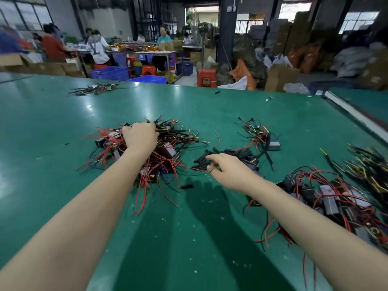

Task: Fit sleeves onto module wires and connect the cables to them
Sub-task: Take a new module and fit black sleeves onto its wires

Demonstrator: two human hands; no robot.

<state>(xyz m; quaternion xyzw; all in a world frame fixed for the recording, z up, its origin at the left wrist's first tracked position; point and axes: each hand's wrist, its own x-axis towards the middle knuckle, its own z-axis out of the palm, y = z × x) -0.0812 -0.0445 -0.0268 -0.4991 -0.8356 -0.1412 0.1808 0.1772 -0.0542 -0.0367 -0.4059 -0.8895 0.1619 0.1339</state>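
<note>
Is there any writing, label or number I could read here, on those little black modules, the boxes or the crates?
None can be read.
Black modules: pale label faces, print too blurred.
Cardboard boxes at the back: no legible marks.
Blue crates: no legible text.

Green table top (63,127): glossy, lightly speckled; white strip (357,115) along its far right edge, well beyond the grip.
Blue crates (110,73): on the floor past the table's far edge, far ahead of the grip.
Red stools (206,77): among the crates; one stands just behind the table edge.
Worktable (155,52): distant, several seated people around it, blurred.
Cardboard boxes (279,77) and orange bags (241,73): stacked far right, beside a dark pillar (227,28).
</note>
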